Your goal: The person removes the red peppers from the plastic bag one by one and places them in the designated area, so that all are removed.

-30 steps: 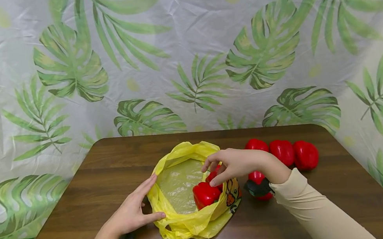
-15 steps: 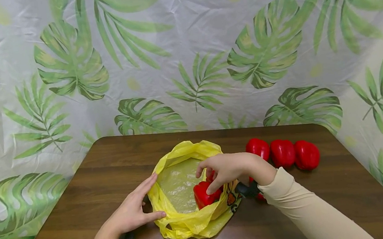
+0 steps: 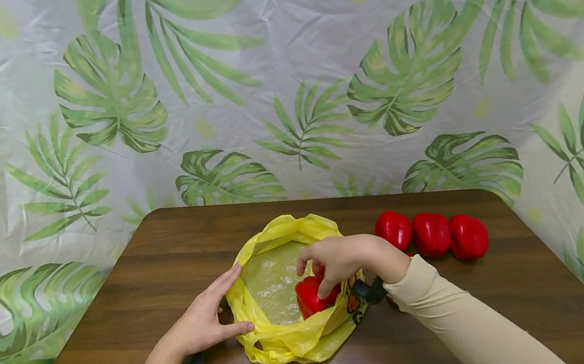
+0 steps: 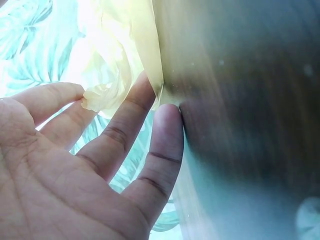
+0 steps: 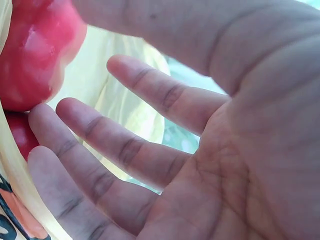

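Observation:
A yellow plastic bag (image 3: 294,347) stands with its mouth spread wide on the table. Against its left rim rests my left hand (image 3: 197,325), thumb in front and fingers extended. My right hand (image 3: 344,257) is inside the right side of the mouth, over the red bell peppers there. One bell pepper (image 3: 309,297) shows plainly near the thumb; a second red one (image 5: 21,131) peeks out below it in the right wrist view, mostly hidden. The right fingers look loosely extended, with fingertips close to the peppers and no grip around them.
On the brown table (image 3: 172,267), a row of red bell peppers (image 3: 432,234) lies at the back right. Another bit of red is mostly covered by my right wrist and its black strap (image 3: 369,292). A leaf-patterned curtain (image 3: 304,54) hangs behind.
My right hand has moved slightly left and lower into the bag, its thumb now at the front pepper. The left hand has stayed at the rim.

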A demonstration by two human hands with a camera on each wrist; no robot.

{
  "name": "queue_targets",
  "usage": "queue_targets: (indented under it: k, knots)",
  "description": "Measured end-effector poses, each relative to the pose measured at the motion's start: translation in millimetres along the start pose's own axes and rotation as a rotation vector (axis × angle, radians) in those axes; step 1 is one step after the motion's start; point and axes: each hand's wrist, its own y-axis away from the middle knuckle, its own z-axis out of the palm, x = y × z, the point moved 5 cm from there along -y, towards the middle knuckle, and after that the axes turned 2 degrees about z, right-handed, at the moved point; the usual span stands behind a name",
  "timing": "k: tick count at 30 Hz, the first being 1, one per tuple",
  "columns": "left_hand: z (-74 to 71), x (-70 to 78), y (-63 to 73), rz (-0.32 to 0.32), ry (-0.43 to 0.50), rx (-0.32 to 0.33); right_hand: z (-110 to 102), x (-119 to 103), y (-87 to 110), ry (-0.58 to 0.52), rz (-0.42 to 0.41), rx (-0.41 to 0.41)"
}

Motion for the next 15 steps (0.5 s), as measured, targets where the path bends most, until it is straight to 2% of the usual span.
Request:
queue_targets:
  k: [15]
  knots:
    - [-0.5, 0.1, -0.4, 0.027, -0.012, 0.015, 3.8, -3.7, -7.7, 0.078, 0.039, 0.007]
